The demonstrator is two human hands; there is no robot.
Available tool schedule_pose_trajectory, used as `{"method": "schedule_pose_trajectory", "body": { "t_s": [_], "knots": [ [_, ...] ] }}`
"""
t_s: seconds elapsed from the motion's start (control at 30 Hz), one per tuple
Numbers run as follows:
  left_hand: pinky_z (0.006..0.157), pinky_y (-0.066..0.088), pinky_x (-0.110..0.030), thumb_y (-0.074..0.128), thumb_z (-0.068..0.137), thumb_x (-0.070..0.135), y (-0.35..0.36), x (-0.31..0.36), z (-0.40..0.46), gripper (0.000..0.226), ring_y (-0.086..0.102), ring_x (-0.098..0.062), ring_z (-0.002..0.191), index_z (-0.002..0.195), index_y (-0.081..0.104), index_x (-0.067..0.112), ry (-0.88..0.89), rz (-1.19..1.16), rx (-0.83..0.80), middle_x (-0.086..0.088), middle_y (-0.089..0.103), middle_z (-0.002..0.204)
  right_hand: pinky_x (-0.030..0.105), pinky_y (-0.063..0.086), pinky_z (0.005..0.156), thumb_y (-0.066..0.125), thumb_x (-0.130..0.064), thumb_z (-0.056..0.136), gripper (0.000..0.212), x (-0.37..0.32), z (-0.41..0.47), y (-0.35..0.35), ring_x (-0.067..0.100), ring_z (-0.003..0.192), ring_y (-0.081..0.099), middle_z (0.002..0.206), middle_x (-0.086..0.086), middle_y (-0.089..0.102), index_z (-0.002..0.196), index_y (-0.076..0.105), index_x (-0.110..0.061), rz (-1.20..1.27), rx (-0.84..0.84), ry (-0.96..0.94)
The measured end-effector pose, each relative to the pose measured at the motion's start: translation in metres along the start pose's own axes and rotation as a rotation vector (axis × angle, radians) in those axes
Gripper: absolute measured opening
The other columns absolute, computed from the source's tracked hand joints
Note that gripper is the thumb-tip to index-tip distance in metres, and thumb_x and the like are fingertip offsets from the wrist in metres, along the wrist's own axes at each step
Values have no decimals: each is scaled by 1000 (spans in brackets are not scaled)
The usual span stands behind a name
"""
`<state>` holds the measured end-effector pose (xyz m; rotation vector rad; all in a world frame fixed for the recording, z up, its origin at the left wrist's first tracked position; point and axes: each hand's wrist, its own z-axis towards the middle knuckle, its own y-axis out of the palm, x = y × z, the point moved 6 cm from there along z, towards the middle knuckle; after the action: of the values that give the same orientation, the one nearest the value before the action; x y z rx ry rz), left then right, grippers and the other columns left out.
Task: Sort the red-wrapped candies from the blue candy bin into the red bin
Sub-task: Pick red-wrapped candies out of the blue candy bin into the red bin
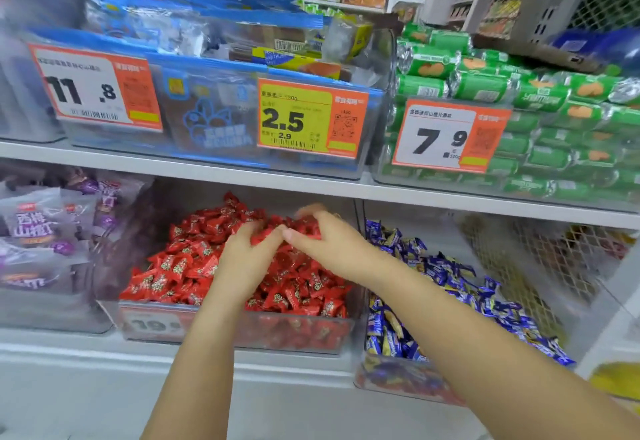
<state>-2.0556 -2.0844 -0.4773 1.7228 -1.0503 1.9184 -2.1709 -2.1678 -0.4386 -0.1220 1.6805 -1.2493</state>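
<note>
Fingers [304,212] seemingly amid shop-shelf candies [180,259]

white shop shelving: upper shelf [242,176] carries clear bins with price tags [311,117]; green packs [554,110] at 2 o'clock, purple bags [41,228] at 9 o'clock.

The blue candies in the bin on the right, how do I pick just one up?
Pinch one blue candy across its puffy middle with thumb and finger, coming down from above at the front of its clear bin. The pile lies loose and open on top there, while the shelf hangs low over the back. The flat crimped ends would slip more easily.
</note>
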Motion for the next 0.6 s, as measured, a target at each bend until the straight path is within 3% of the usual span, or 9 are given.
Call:
{"method": "schedule_pose_trajectory", "body": {
  "t_s": [0.07,0.17,0.27,0.33,0.4,0.43,0.5,0.6],
  "knots": [
    [101,33,-31,54,91,40,-2,6,4,54,43,-13,124,141,43,20,-16,-202,-37,3,46,141,30,32,104,42,-68,86,71,4,5,3,19,136,36,150,-1,37,146,27,-33,10,-115,43],
    [95,31,-28,48,95,30,-11,7,10,43,44,-14,122,137,48,19,14,-182,5,0,50,138,33,31,109,41,-61,91,62,14,-8,-11,20,136,36,148,-1,40,145,33,-30,-209,-115,-13],
    [102,33,-36,36,79,65,0,10,8,70,45,-23,123,133,52,24,238,456,26,-4,51,138,40,26,112,46,-53,92,54,29,-29,-23,21,135,33,145,-1,40,141,39,-30,-509,2,-101],
    [113,19,-51,32,68,81,32,2,8,82,25,-28,139,139,40,40,320,831,-157,0,34,151,36,23,114,46,-51,93,58,43,-43,-25,20,138,27,149,-1,34,145,33,-30,-464,56,-97],
    [113,2,-57,46,71,79,56,-13,13,78,7,-28,145,141,29,49,302,1025,-343,3,16,158,32,18,115,43,-52,94,61,56,-54,-23,15,143,18,156,-3,20,148,25,-32,-301,55,-25],
    [112,0,-58,51,73,75,59,-15,17,75,5,-27,145,140,29,51,301,1072,-360,3,13,158,31,15,114,42,-54,94,62,61,-58,-22,13,144,13,158,-6,14,149,22,-34,-245,46,0],
    [113,2,-58,54,78,67,47,-16,33,66,6,-26,145,138,33,51,292,1125,-259,4,15,158,29,12,114,40,-57,93,65,65,-66,-24,9,145,7,159,-9,7,150,17,-37,-204,37,17],
    [114,7,-56,58,82,56,8,-23,51,57,12,-29,143,136,43,45,165,1118,27,2,21,156,31,13,118,39,-62,90,68,72,-75,-30,6,144,9,158,-12,9,149,17,-37,-198,27,13]
  ]
}}
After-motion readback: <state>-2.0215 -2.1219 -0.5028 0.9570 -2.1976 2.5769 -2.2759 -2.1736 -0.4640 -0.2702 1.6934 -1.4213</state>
